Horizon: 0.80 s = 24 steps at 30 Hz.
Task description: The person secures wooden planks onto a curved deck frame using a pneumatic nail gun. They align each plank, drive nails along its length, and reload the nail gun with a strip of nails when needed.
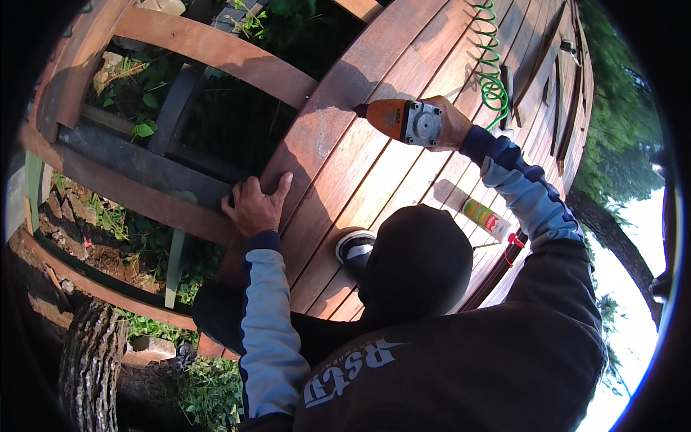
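Observation:
My right hand (pixel 452 124) is wrapped round an orange power tool (pixel 389 117) with a grey, bolted end plate. Its dark narrow tip points left, over the reddish border board of the wooden deck (pixel 345 183). The grip is mostly hidden, and I cannot tell whether the tip touches wood. My left hand (pixel 258 205) rests at the deck's left edge, thumb apart from the fingers, holding nothing. Between my arms, a dark shoe (pixel 355 245) with a white rim stands on the boards. A bottle (pixel 486 219) with a green and red label and red cap lies near my right forearm.
A green coiled hose (pixel 491 68) runs over the far boards. Loose dark wood strips (pixel 553 93) lie at the far right. To the left, open wooden framing (pixel 209 50) spans gaps over plants and soil. A thick tree trunk (pixel 92 367) stands at lower left.

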Each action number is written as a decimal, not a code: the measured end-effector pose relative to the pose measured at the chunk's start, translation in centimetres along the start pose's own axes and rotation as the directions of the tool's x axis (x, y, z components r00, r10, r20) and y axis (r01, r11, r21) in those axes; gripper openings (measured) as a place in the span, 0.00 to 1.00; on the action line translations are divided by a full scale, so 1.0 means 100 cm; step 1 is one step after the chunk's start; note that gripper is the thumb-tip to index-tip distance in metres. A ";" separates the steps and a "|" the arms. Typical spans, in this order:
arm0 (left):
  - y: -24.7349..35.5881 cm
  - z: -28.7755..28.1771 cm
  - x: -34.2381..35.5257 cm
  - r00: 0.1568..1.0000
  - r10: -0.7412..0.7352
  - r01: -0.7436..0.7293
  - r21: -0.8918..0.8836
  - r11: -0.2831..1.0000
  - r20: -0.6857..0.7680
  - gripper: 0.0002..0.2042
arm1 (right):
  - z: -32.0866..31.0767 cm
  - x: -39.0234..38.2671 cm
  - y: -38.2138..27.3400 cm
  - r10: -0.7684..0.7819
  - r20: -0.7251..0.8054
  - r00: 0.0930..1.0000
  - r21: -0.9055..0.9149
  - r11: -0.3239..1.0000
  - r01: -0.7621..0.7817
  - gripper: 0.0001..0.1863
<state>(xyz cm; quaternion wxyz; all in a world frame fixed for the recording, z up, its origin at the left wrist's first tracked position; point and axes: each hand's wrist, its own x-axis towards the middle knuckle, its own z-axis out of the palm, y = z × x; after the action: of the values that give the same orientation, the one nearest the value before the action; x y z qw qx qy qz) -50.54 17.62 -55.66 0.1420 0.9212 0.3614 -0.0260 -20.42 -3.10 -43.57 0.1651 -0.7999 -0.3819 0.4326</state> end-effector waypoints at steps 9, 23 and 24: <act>-0.001 0.003 0.000 1.000 0.008 -0.008 -0.010 1.000 -0.023 0.30 | 0.001 0.002 0.010 0.000 0.031 1.000 0.108 0.994 -0.004 0.14; 0.002 0.006 -0.001 0.997 0.025 -0.027 -0.025 0.999 -0.079 0.30 | -0.021 -0.035 0.000 -0.196 -0.208 0.958 -0.155 0.974 0.165 0.39; 0.002 0.006 -0.002 0.997 0.021 -0.022 -0.020 1.000 -0.069 0.30 | -0.021 -0.037 0.000 -0.237 -0.260 0.936 -0.169 0.966 0.198 0.40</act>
<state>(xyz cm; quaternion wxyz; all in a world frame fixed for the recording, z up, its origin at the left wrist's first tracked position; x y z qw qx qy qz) -50.52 17.21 -56.14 0.1395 0.9239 0.3563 0.0109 -19.95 -5.72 -40.30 0.2073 -0.8151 -0.4706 0.2669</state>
